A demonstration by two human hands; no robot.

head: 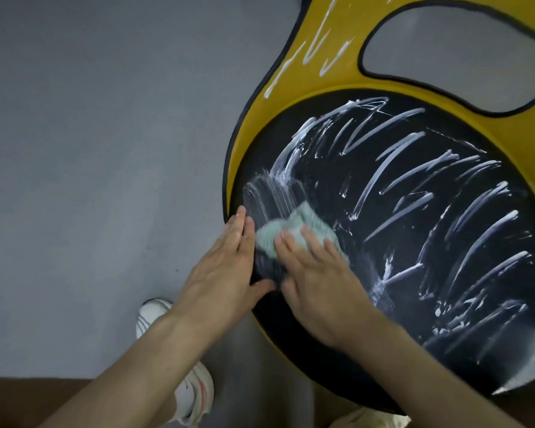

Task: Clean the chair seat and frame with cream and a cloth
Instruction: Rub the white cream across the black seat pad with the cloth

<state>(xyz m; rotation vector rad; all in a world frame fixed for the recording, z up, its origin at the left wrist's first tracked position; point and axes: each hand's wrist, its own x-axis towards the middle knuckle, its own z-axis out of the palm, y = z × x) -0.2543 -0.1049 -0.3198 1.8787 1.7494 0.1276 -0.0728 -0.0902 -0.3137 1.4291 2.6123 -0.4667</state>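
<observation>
Chair seat (331, 193), black, round, centre-right. Left hand (226, 267), flat, steadies rim at 9 o'clock. Green cloth (294, 233) pressed under straight-fingered right hand (318, 282). Cream streaks (303, 129) toward 3 o'clock: overlap strokes. Yellow frame (291, 97) pending.

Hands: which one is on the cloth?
The right hand: its straight fingers press the cloth onto the black seat. The left hand lies flat on the seat's edge, beside the cloth.
</observation>
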